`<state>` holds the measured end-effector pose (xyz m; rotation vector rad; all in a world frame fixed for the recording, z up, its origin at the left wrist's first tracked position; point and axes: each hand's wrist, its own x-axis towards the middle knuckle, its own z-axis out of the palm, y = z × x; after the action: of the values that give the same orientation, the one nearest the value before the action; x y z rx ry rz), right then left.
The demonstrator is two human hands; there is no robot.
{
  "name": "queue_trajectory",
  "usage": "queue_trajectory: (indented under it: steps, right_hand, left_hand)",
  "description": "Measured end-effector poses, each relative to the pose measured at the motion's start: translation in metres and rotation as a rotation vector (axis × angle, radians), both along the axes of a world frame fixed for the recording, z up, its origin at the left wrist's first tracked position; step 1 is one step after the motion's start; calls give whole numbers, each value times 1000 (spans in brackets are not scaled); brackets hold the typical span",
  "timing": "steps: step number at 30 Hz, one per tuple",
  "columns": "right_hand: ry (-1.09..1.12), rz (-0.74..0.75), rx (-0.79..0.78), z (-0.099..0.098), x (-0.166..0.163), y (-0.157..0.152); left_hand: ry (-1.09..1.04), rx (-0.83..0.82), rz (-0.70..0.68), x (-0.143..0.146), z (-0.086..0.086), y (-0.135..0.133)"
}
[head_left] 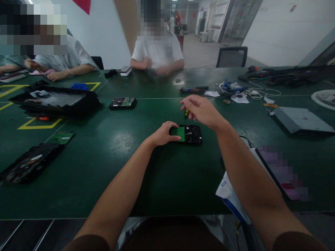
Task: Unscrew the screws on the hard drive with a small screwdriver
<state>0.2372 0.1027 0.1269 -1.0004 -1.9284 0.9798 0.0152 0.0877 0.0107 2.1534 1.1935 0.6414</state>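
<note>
A black hard drive (193, 134) lies flat on the green table in front of me, its green circuit board (180, 132) facing up on the left part. My left hand (167, 133) grips the drive's left end, thumb along the near side and fingers along the far side. Above the far edge, my right hand (199, 108) is closed round the yellow-and-black handle of a screwdriver (186, 113). The thin shaft points down at the board's far right corner; whether the tip touches a screw is too small to tell. Tiny bright bits, perhaps screws, lie just beyond the drive.
Another hard drive (123, 103) lies beyond my left hand. At left are a black tray (54, 99), a loose circuit board (62, 137) and a black drive casing (31, 162). A metal box (303, 120), a tablet-like screen (277, 170) and tangled cables (232, 87) are on the right. Two people sit opposite.
</note>
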Motion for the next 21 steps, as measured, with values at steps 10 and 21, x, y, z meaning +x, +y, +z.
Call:
queue_trajectory:
  steps: [10,21]
  right_hand:
    - [-101,-115,136,-3,3,5]
    - [-48,36,21,0,1,1]
  left_hand:
    - [-5,1,-2,1,2,-2]
    - [-15,4,-4,0,-1,0]
